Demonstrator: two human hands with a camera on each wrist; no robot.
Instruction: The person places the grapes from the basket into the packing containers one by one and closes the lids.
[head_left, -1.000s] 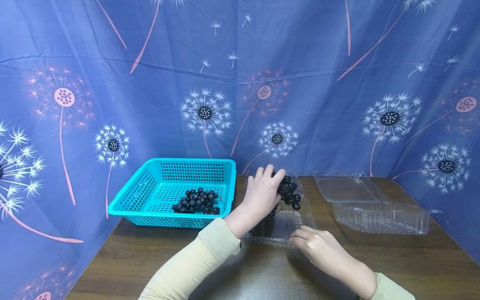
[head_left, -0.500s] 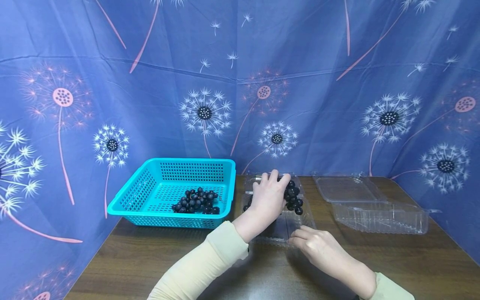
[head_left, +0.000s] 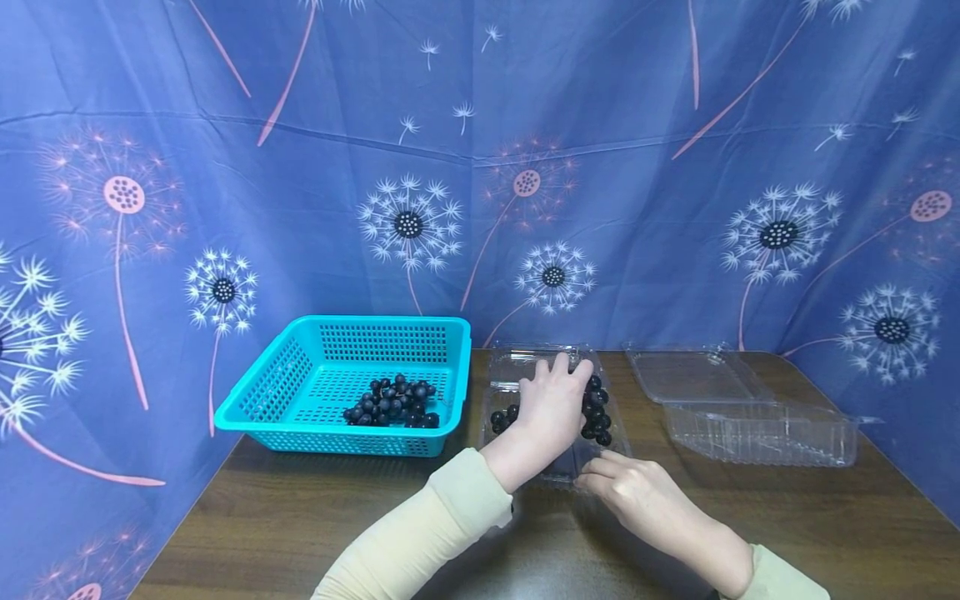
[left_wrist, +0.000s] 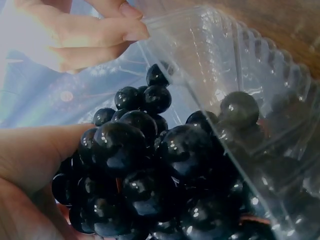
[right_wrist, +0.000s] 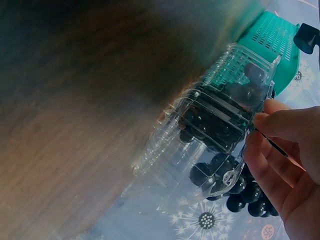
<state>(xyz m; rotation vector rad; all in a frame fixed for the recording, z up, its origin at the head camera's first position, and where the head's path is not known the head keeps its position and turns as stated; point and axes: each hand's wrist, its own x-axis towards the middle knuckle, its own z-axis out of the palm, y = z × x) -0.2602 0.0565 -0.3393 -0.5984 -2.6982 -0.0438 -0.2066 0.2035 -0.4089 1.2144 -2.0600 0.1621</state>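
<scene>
We have the bunch of black grapes [head_left: 597, 410] over the clear container [head_left: 557, 477], our left hand [head_left: 551, 410] curled round it; our right hand [head_left: 637, 493], apart from the left, pinches the container's near rim. We'd do well to lower the bunch gently, rim braced, so outer berries don't catch the wall. Left of the container, the teal basket [head_left: 345, 440] crowds us; right of it, beyond a gap, stands a second container [head_left: 761, 440]. Nearer us, the worktop [head_left: 558, 554] offers more room.
</scene>
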